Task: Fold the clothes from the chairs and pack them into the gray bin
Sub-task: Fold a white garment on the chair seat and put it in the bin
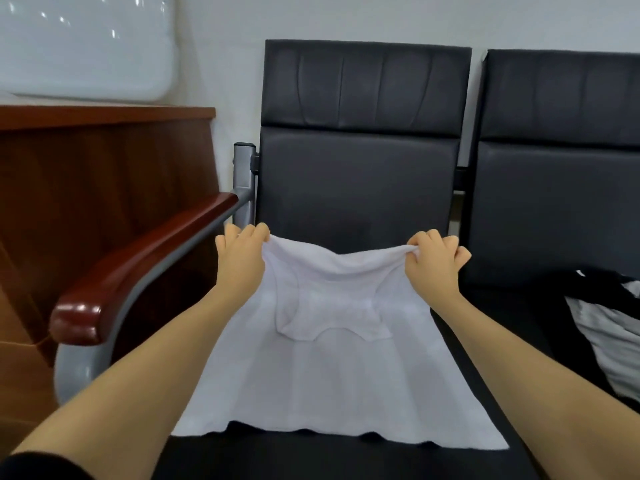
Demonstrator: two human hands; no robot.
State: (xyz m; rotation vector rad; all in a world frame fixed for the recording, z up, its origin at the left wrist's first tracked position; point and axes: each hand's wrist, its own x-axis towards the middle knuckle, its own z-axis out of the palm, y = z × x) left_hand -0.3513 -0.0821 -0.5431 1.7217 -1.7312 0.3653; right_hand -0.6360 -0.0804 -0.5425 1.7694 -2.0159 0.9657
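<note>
White cotton fills the near middle of my view: a white garment (332,386) lies spread flat on the black seat (311,459) of the left chair, its near hem wavy and closest to me. My two bare forearms run up either side of it. Further up the cloth, a smaller folded-over part with a curved neckline edge lies on top of the flat layer.

Beyond that, my left hand (242,252) has its fingers curled round the far left corner of the garment, pinching the fabric and lifting it off the seat. My right hand (436,256) does the same at the far right corner, with the cloth bunched between thumb and curled fingers. The far edge sags a little between the two hands.

To the right, on the neighbouring seat, a dark garment (568,282) and a grey-and-white striped garment (613,334) lie in a loose heap. To the left, a glossy reddish wooden armrest (138,265) on a grey metal frame (242,174) runs alongside the seat.

Further back stand the black padded backrest (360,150) of this chair and the second backrest (561,161). A brown wooden counter (104,161) sits at far left, against a pale wall (381,15).
</note>
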